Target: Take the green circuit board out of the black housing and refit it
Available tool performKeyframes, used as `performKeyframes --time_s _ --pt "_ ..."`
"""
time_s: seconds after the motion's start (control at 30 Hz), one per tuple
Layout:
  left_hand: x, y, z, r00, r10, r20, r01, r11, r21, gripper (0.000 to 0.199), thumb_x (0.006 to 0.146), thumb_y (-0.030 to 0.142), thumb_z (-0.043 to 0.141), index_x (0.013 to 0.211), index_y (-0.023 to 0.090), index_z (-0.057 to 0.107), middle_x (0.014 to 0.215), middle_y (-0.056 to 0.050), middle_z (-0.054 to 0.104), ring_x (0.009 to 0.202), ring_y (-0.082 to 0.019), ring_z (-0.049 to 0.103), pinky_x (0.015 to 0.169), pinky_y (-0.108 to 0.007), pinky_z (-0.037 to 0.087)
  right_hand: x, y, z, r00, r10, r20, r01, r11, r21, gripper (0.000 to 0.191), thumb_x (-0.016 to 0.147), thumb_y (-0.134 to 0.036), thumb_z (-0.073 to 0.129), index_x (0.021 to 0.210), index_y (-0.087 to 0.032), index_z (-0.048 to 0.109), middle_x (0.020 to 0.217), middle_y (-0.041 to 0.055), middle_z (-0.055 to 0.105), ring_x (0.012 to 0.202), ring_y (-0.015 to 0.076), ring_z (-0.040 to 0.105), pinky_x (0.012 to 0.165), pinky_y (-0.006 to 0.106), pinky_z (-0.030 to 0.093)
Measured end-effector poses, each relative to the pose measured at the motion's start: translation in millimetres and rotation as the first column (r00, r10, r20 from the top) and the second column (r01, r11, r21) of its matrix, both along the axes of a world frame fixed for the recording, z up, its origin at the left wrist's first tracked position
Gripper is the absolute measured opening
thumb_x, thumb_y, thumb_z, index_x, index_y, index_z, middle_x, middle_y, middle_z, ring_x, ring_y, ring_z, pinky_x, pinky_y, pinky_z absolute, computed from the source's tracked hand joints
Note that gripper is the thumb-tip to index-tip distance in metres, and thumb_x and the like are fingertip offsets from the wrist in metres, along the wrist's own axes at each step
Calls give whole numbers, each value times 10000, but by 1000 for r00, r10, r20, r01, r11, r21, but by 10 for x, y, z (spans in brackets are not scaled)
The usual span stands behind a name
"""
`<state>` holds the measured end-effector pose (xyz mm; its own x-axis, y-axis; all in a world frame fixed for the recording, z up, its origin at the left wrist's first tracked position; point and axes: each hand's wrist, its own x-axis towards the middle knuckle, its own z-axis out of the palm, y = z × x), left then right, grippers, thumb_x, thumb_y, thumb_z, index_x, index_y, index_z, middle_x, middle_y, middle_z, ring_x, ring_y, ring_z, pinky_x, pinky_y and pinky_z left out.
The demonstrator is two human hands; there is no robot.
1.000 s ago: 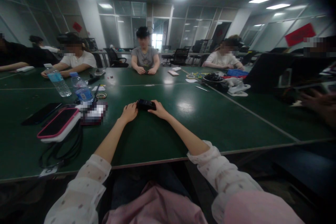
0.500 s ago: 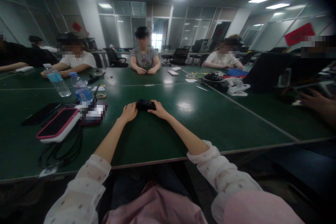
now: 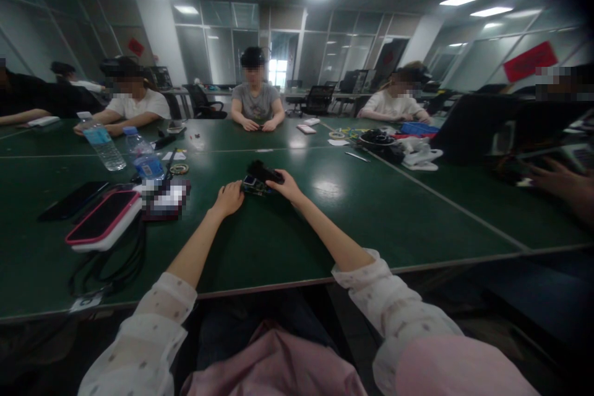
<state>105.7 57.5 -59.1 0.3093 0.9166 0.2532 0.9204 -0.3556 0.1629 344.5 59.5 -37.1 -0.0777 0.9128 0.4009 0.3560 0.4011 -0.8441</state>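
Observation:
A green circuit board with a small screen (image 3: 253, 184) lies on the green table (image 3: 297, 247) in front of me. My left hand (image 3: 229, 199) rests at the board's left end, its fingers closed against that edge. In my right hand (image 3: 285, 185) is a black cover (image 3: 262, 171), gripped at its right end. The cover is raised and tilted above the board, hiding part of it. Sleeves cover both my upper forearms.
To the left are two water bottles (image 3: 104, 143) (image 3: 143, 154), a pink-edged phone (image 3: 104, 216), a dark phone (image 3: 74, 200) and black cords. Cables and a white object (image 3: 420, 154) lie at right. Several people sit around the table.
My right hand has lifted the black cover off and tilted it up, so the green board and its screen now show beneath. My left hand has hardly moved.

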Motion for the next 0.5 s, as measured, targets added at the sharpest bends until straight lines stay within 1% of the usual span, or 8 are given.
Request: performKeyframes --time_s 0.03,0.1,0.17,0.23,0.3,0.37,0.43,0.5 --pt "0 1 2 1000 -9 -7 9 1000 -2 462 961 283 325 1396 145 395 1469 -134 408 1365 -259 346 1098 -471 282 33 19 15 999 -40 -27 41 999 9 570 753 -445 688 1210 -160 503 1161 113 614 1061 242 597 938 395 468" --pt "0 5 6 1000 -16 -21 15 1000 -10 435 963 288 325 1364 162 439 1477 -120 400 1372 -258 334 1098 -479 284 108 57 27 985 -172 -27 173 983 55 577 769 -443 664 1235 -157 479 1172 123 611 1074 256 587 941 412 463" --pt "0 12 6 1000 -11 -24 11 1000 -14 429 964 290 328 1360 174 447 1480 -112 398 1374 -254 331 1100 -482 283 180 85 9 947 -315 64 304 943 134 581 759 -395 676 1244 -145 476 1177 140 606 1092 279 566 948 433 451" --pt "0 18 5 1000 -8 -24 7 1000 -18 429 964 287 328 1362 180 447 1479 -109 399 1374 -251 333 1102 -484 282 234 98 -31 892 -407 195 370 907 202 550 753 -334 682 1235 -149 492 1187 146 598 1106 297 542 945 448 443" --pt "0 22 4 1000 -13 -27 13 1000 -13 430 964 290 322 1356 173 454 1477 -114 400 1372 -254 334 1099 -487 287 262 96 -78 839 -435 326 385 899 208 516 757 -295 677 1224 -161 505 1187 141 597 1105 306 528 929 456 444" --pt "-3 23 5 999 -19 -31 18 1000 -9 431 965 292 313 1348 161 461 1475 -121 402 1369 -260 337 1095 -493 291 265 88 -119 797 -421 433 389 906 165 518 765 -298 676 1232 -160 500 1185 146 596 1101 315 521 915 464 444" --pt "-8 24 5 999 -23 -32 23 1000 -10 433 966 296 308 1345 154 462 1473 -125 403 1368 -264 339 1094 -496 292 255 81 -148 766 -401 502 390 911 133 569 773 -326 678 1271 -148 470 1203 163 582 1117 328 505 913 474 436" --pt "-14 28 -1 999 -26 -31 26 1000 -12 433 967 294 304 1344 153 463 1473 -125 404 1369 -264 339 1094 -496 292 238 78 -166 747 -399 532 391 911 133 656 778 -364 679 1330 -128 414 1237 188 554 1141 346 481 921 483 421"
